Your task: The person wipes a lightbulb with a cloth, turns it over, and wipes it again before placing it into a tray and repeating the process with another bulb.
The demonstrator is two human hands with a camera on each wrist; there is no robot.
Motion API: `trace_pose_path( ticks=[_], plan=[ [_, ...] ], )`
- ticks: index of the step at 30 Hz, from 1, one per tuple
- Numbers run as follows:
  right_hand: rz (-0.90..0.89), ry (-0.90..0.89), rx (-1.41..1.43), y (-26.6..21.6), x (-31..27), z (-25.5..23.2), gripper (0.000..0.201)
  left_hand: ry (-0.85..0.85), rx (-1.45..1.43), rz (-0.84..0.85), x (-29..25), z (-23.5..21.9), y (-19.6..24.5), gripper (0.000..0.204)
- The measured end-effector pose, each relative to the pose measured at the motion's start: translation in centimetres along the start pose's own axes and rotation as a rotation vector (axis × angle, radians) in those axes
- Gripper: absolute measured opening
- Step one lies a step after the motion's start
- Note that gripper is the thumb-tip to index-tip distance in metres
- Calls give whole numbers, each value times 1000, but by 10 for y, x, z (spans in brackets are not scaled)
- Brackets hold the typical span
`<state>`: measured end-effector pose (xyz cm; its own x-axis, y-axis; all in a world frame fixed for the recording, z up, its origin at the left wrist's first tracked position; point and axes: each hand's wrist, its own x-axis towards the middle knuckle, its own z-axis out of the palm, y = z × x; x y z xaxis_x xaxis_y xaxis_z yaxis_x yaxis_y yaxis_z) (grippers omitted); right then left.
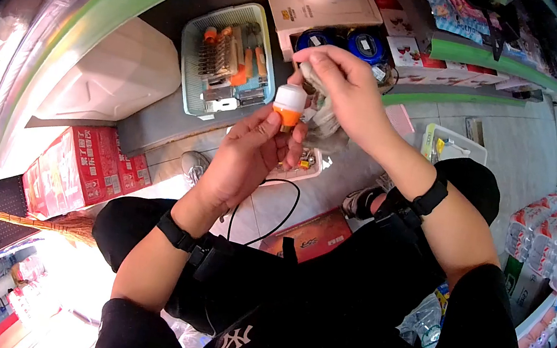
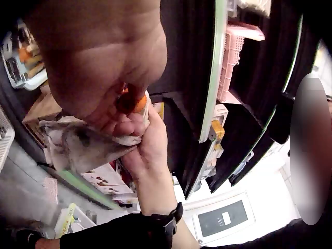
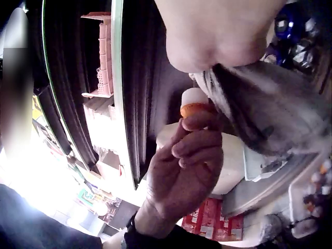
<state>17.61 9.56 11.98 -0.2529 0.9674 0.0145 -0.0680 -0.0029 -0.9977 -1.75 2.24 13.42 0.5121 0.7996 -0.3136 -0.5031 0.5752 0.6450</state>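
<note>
While left hand [image 1: 246,158] pinches the bulb [image 1: 289,104], right hand [image 1: 346,87] presses a cloth [image 1: 322,119] (grey).

The small bottle [image 1: 290,104] is white above with an orange base, and the cloth [image 1: 324,112] at its three o'clock is a dull grey. At ten o'clock from the bottle sits a pale teal basket [image 1: 195,53] holding orange-and-grey tools, and at eight o'clock lies a red carton [image 1: 81,170] printed with white lettering. The shelf edge [image 1: 124,0] runs light green, two round lids [image 1: 341,41] at one o'clock are dark blue, and both wrist straps [image 1: 177,233] are black.
</note>
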Motion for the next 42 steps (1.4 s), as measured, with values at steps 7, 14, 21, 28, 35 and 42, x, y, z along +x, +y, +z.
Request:
trace_pose_path(
  ticks=[7,14,21,28,35,42],
  plan=[
    [-295,-92,-430,-9,-21,18,31,64,-13,13,0,-1,1,34],
    [-72,11,-190,0,-8,12,36,-154,-160,-54,-1,-12,-4,35],
    [-96,-16,-40,-7,1,1,31,80,-2,76,6,0,3,42],
    [-183,-11,-238,-5,-12,12,26,-60,-6,8,3,-11,-4,39],
    [-116,79,-159,13,11,-8,32,115,-21,55,5,-12,7,32],
    [-237,111,-392,-25,29,-37,34,380,329,-55,20,-67,-4,22]
  ],
)
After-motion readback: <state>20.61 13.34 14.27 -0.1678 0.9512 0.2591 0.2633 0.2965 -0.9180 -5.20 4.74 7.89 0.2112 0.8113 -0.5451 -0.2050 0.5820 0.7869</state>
